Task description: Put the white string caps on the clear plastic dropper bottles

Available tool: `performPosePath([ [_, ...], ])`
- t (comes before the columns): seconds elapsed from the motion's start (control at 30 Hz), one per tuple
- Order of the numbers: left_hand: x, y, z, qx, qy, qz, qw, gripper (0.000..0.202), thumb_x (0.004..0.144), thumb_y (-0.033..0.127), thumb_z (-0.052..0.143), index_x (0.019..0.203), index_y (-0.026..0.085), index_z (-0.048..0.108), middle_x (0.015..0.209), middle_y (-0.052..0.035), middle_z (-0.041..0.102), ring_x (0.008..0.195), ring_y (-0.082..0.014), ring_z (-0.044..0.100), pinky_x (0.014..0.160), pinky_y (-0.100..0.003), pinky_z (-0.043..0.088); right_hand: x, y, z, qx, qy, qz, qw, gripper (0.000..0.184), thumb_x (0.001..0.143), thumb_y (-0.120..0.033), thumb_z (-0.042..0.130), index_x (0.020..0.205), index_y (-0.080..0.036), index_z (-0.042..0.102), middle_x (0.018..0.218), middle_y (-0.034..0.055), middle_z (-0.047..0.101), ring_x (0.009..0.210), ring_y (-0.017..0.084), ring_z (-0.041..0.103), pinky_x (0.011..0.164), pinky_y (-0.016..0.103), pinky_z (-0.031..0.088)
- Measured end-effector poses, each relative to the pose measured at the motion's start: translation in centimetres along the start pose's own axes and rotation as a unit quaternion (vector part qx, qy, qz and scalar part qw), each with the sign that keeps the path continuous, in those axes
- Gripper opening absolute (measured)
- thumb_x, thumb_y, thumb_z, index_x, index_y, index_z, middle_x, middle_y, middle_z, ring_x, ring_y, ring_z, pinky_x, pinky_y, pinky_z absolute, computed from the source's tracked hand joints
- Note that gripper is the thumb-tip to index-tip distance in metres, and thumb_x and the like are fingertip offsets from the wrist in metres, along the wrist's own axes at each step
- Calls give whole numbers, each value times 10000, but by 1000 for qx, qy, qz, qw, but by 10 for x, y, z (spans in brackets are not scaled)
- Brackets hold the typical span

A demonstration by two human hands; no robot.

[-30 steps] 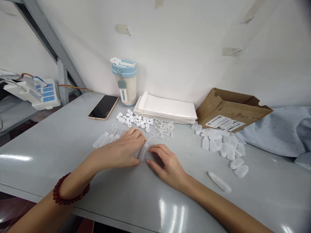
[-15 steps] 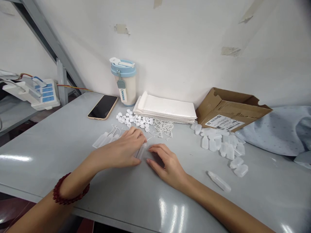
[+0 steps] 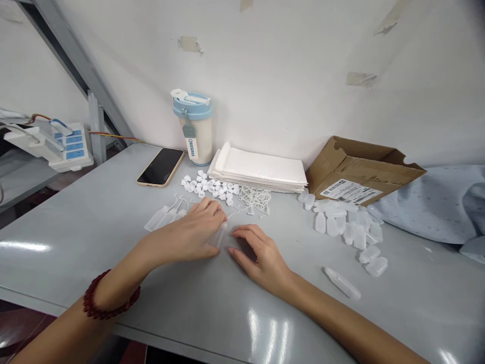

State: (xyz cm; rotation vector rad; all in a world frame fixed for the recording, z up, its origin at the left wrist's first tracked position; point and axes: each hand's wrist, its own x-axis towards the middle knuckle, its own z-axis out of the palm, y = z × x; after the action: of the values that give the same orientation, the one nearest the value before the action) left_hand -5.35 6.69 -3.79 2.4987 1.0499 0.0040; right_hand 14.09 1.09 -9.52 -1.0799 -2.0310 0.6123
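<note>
Both my hands meet at the middle of the grey table (image 3: pixel 76 222). My left hand (image 3: pixel 189 232), with a red bead bracelet (image 3: pixel 109 303) on its wrist, is curled over a small clear plastic bottle (image 3: pixel 221 235) and pinches its top end. My right hand (image 3: pixel 259 255) rests beside the bottle with fingers bent, its fingertips touching the bottle's side. Finished clear bottles (image 3: pixel 162 217) with thin loops lie just left of my left hand. White caps (image 3: pixel 208 186) and thin white loops (image 3: pixel 255 198) lie just beyond my hands.
A heap of clear bottles (image 3: pixel 348 225) lies to the right, one long bottle (image 3: pixel 343 283) nearer me. At the back stand a blue-lidded cup (image 3: pixel 193 126), a phone (image 3: pixel 161 167), a stack of white envelopes (image 3: pixel 259 169), a cardboard box (image 3: pixel 359 169) and blue cloth (image 3: pixel 435 202).
The bottle between my hands has sunk lower and further under my left fingers. Both hands stay almost in place.
</note>
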Motion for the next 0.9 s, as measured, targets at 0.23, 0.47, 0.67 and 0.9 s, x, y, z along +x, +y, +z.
performPosePath([
  [0.23, 0, 2, -1, 7, -11, -5, 1000, 212, 715, 222, 559, 913, 179, 496, 1032, -73, 480, 1019, -261, 408, 851, -378, 394, 1, 0, 0, 2, -1, -2, 1000, 209, 853, -189, 577, 1061, -201, 565, 1043, 106, 621, 983, 220, 602, 816, 370, 542],
  [0.47, -1, 3, -2, 14, -19, -1, 1000, 224, 723, 216, 557, 935, 173, 497, 1060, -79, 470, 1035, -263, 398, 878, -396, 390, 1, 0, 0, 4, 1, -1, 1000, 201, 853, -179, 574, 1053, -198, 564, 1039, 106, 620, 982, 216, 596, 816, 370, 538],
  [0.67, 0, 4, -1, -6, -22, 4, 1000, 257, 723, 236, 573, 960, 179, 492, 1065, -72, 468, 1042, -256, 396, 882, -383, 395, 1, -1, 0, 4, 13, 5, 1000, 179, 858, -173, 565, 1036, -187, 573, 1028, 105, 624, 967, 211, 595, 808, 359, 535],
  [0.9, 0, 1, 0, -2, -12, 7, 1000, 262, 721, 216, 569, 969, 170, 500, 1047, -64, 474, 1028, -240, 397, 877, -365, 399, 0, 0, 0, 5, 15, 4, 1000, 179, 858, -169, 570, 1033, -142, 586, 1028, 125, 627, 969, 209, 595, 810, 344, 527],
])
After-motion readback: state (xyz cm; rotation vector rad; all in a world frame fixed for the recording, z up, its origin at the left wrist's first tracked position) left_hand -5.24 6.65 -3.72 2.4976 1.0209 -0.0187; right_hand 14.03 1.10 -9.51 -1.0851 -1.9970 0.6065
